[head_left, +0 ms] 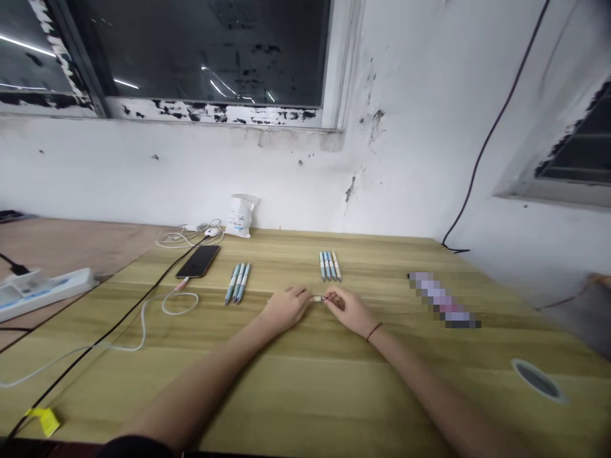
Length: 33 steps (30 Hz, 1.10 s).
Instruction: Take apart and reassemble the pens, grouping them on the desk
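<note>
Pen is held low over the bench, clamped at opposite ends by left hand and right hand; straight alignment and light, even pressure are advised.

White walls stand behind the surface, marked with chips, scuffs and small holes, most of them near the window. The window's glass is dark and mirrors thin white streaks of light; black patches break up the white along its lower frame. A dark upright bar divides it toward the left. At the right edge, a second window shows partly, also dark. A black cable hangs down the wall. The surface has pale, yellowish wood grain and an oval-looking inset at right; a brown tabletop adjoins it at left.
</note>
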Motion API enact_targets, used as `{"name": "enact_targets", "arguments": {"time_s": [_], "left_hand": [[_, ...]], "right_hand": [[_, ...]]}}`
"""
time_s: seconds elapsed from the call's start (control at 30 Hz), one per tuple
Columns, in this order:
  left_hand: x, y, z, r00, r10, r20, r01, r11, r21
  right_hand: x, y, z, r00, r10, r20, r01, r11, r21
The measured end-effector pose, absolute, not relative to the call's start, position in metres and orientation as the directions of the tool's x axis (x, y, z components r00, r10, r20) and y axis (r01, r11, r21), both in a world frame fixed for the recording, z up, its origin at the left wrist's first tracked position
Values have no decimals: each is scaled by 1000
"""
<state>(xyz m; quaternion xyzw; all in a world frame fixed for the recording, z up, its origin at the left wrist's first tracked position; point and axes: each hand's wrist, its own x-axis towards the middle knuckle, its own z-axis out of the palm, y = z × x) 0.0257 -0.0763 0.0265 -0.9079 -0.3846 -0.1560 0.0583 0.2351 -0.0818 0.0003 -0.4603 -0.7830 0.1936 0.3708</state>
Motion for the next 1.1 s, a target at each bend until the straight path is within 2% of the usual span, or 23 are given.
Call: {"name": "enact_targets", "arguments": {"time_s": [0.1, 0.3, 0.57, 0.77, 1.1], "left_hand": [[25, -77, 27, 660, 670, 341, 711, -703, 7], [25, -78, 26, 692, 635, 342, 679, -734, -12], [25, -77, 25, 669, 651, 358, 691, -723, 23], [25, -79, 28, 692, 657, 301, 686, -728, 11], [26, -78, 26, 664, 656, 357, 686, -725, 58]], "right_hand": [[235, -81, 1, -292, 877, 382, 568, 481, -668], [234, -82, 7, -387, 844, 371, 649, 535, -541], [233, -85, 10, -400, 835, 379, 670, 548, -501], [234, -83, 5, -366, 858, 361, 645, 513, -566], [233, -85, 7, -360, 833, 419, 605, 551, -575]]}}
